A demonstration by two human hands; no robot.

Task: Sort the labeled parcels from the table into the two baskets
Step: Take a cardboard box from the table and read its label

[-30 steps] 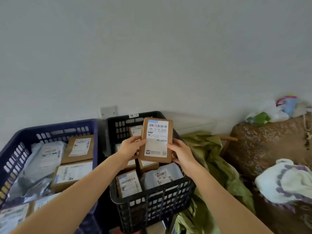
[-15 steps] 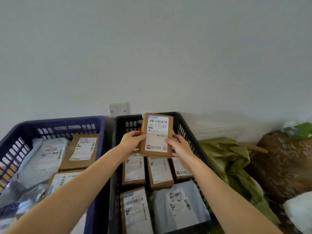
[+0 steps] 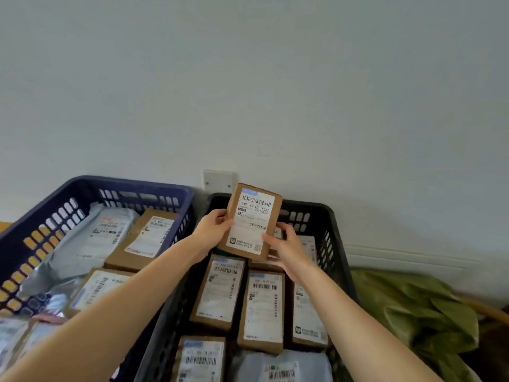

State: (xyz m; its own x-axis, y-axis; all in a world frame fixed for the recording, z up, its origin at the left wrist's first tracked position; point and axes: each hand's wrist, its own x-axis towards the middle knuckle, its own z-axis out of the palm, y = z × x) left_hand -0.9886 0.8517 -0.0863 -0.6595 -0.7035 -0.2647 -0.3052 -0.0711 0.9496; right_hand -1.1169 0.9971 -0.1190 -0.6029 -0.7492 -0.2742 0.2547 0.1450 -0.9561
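A small brown cardboard parcel (image 3: 252,220) with a white barcode label is held upright over the far end of the black basket (image 3: 337,230). My left hand (image 3: 213,232) grips its left edge and my right hand (image 3: 286,248) grips its lower right corner. Several labelled brown boxes (image 3: 263,310) and a grey mailer (image 3: 281,368) lie flat inside the black basket. The blue basket (image 3: 91,186) at the left holds brown boxes (image 3: 146,238) and grey plastic mailers (image 3: 93,244).
Both baskets stand against a pale wall with a white switch plate (image 3: 217,180) behind them. A crumpled green bag (image 3: 418,312) lies to the right of the black basket.
The view has swung left and closer to the baskets. Both hands have carried the parcel farther over the black basket, still gripping it.
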